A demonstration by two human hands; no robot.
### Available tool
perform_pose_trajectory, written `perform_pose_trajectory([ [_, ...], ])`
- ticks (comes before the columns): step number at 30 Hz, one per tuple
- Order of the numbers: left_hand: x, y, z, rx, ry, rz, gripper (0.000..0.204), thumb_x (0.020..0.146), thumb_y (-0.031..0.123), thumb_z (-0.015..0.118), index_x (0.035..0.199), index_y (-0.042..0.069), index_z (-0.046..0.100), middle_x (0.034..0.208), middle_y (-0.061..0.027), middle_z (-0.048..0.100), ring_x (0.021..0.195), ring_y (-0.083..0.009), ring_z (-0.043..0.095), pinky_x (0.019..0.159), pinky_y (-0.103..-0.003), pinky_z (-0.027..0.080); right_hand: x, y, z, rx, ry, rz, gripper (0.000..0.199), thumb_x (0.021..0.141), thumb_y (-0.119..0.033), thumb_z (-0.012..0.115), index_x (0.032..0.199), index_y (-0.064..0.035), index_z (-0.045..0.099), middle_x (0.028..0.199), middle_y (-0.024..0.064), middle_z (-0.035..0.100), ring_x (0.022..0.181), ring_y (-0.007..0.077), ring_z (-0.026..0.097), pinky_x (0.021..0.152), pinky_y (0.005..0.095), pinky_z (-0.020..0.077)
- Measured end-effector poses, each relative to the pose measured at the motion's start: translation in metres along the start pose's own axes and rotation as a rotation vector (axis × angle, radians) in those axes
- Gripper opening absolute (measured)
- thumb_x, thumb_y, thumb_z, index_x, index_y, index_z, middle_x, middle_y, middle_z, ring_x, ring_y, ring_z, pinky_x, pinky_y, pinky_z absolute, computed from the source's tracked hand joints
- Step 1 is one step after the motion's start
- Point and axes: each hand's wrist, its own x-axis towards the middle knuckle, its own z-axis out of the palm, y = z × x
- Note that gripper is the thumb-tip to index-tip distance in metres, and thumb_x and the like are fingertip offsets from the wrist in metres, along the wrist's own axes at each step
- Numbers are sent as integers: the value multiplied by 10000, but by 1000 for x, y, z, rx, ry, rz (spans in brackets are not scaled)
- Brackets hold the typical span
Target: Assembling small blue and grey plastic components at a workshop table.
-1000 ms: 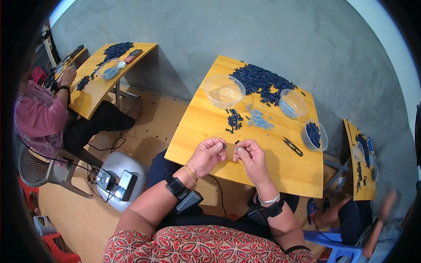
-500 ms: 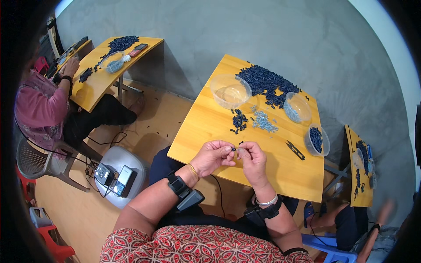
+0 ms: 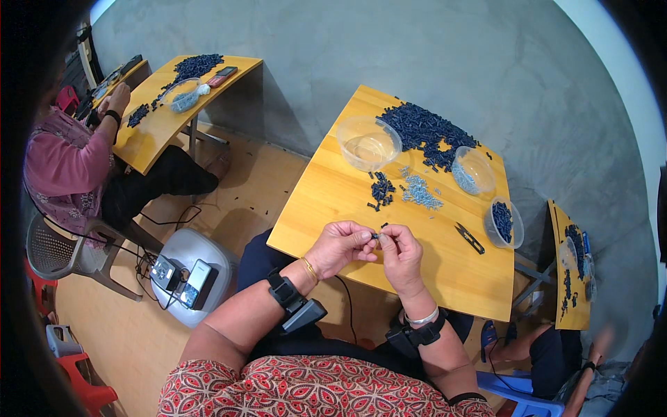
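My left hand [image 3: 342, 246] and my right hand [image 3: 399, 251] meet over the near edge of a yellow wooden table [image 3: 451, 278]. Between their fingertips they pinch a small dark blue plastic piece [image 3: 376, 236]. Beyond the hands lie a small heap of dark blue pieces [image 3: 381, 190] and a patch of pale blue pieces [image 3: 420, 192]. A big pile of dark blue pieces [image 3: 425, 131] covers the far part of the table. Black snips [image 3: 470, 238] rest to the right of my hands.
Three clear plastic bowls stand on the table: an empty one [image 3: 367, 142], one with pale pieces [image 3: 472, 170], one with dark pieces [image 3: 504, 222]. A person in pink [image 3: 62, 163] works at another table [image 3: 149, 135] on the left. A white stool with devices [image 3: 187, 274] stands beside my left knee.
My hands have stayed together at the table's near edge, fingers shifting slightly on the small piece. The view has tilted a little.
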Motion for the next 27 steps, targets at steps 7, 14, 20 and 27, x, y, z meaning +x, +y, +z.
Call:
perform_pose_trajectory([
  [7,1,-3,0,33,9,47,91,853,64,531,875,5,596,801,-81,613,697,-140,598,683,-314,547,1,-7,-3,-206,-28,-232,102,790,8,538,890,-12,545,744,117,568,645,232,582,576,299,462],
  [14,1,-3,-3,-37,30,55,84,856,76,531,853,11,585,792,-80,604,693,-137,587,688,-312,544,3,-23,-10,-314,-27,-229,146,786,32,508,915,-5,566,803,144,570,705,266,583,611,318,466],
  [20,1,-4,-3,-27,36,73,77,855,66,529,845,9,579,790,-83,602,683,-137,585,683,-313,546,2,-17,-4,-312,-45,-340,159,769,49,500,905,1,568,794,141,568,686,268,582,594,321,467],
  [27,1,-8,0,27,73,117,73,851,51,535,798,8,560,744,-79,586,665,-138,580,665,-303,554,-8,-19,6,-295,-22,-314,153,784,58,504,894,-11,585,797,134,582,693,253,591,596,302,476],
])
